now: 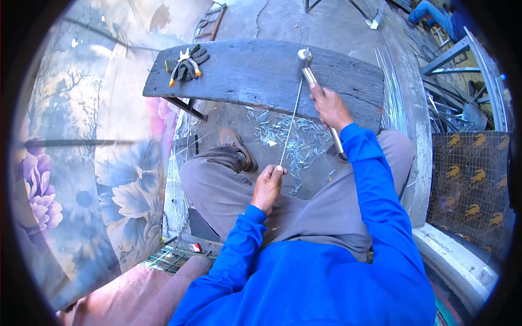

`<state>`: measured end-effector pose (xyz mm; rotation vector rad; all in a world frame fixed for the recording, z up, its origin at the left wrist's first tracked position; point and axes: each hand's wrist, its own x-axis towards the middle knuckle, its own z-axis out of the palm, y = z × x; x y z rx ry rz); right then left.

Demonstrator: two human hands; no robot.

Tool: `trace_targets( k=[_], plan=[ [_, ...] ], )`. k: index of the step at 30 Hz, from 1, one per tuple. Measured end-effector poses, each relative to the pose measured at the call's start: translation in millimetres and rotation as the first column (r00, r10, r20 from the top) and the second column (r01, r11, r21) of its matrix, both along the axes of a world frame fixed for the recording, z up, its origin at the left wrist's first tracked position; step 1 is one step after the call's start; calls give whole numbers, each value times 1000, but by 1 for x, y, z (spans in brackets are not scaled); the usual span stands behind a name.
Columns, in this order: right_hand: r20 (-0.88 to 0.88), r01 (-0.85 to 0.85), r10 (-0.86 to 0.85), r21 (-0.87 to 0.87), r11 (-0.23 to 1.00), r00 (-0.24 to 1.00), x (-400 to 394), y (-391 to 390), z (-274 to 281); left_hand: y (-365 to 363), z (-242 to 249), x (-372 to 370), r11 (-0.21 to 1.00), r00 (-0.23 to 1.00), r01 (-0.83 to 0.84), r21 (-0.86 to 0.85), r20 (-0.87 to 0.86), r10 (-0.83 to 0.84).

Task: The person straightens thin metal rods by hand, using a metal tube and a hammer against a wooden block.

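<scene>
My left hand (268, 186) is closed around the lower end of a thin metal rod (292, 122), just above my lap. The rod slants up and away, its far end reaching the dark wooden bench (239, 70). In my right hand (330, 106) is a hammer (305, 56), gripped partway along its metal handle. Its rounded head is over the bench, right by the rod's far end. The lower part of the handle sticks out below my fist.
Pliers (184, 66) with orange-tipped handles lie on a dark glove (196, 60) at the bench's left end. Many short cut metal pieces (299, 146) litter the floor. Long thin rods (394, 92) lean at right. A floral sheet (125, 179) hangs left. Another person's legs (435, 13) show far right.
</scene>
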<state>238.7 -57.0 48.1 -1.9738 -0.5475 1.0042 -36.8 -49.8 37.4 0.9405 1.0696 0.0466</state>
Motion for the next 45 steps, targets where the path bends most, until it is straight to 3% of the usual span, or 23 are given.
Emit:
trace_targets(
  k=[2,4,9,12,14,15,17,21,24,26,27,30,32,33,35,39,41,45],
  plan=[
    [-37,59,-58,23,998,998,-1,4,1,1,5,-1,1000,1000,-1,-12,8,1],
    [335,117,-183,207,971,924,-1,5,4,-3,4,-4,999,1000,-19,-47,13,19],
    [210,207,-291,346,915,933,0,11,13,-10,-1,-7,1000,1000,-11,-19,24,11],
    [293,198,-273,260,945,916,2,15,-7,-10,-1,-8,999,999,-14,-30,42,15],
    [51,79,-79,-2,997,996,7,12,-4,-12,1,-7,1000,999,-16,-20,41,17],
    [46,90,-90,2,996,995,6,12,-6,-11,3,-8,1000,999,-16,-14,32,16],
    [304,70,-112,146,987,946,2,12,-12,-10,5,-9,1000,999,-19,-24,31,20],
    [344,78,-188,308,948,920,-8,11,15,-16,1,-14,996,997,-40,-81,55,45],
    [227,140,-240,383,913,944,-9,14,8,-15,6,-14,992,996,-46,-118,66,54],
    [55,114,-122,132,985,991,-1,14,-6,-14,5,-14,989,996,-48,-138,71,59],
    [56,115,-123,136,984,991,2,12,-4,-13,6,-14,986,996,-46,-158,73,58],
    [103,21,-19,-19,1000,994,6,11,1,-12,9,-14,978,994,-62,-200,73,78],
    [380,-9,-60,178,984,923,-2,6,3,-14,9,-14,972,993,-68,-226,82,89],
    [371,-14,-48,162,987,927,-11,0,8,-21,10,-20,966,991,-76,-248,90,101],
    [335,66,-173,307,949,926,-17,3,20,-26,5,-23,960,990,-78,-268,92,106],
    [403,157,-258,267,951,878,-15,9,-8,-26,3,-26,951,990,-67,-301,102,102],
    [-48,158,-154,74,985,987,-1,5,-14,-25,5,-26,948,990,-69,-310,99,104],
    [114,235,-265,227,945,957,-1,6,2,-22,1,-25,940,986,-86,-331,105,127]
  ],
)
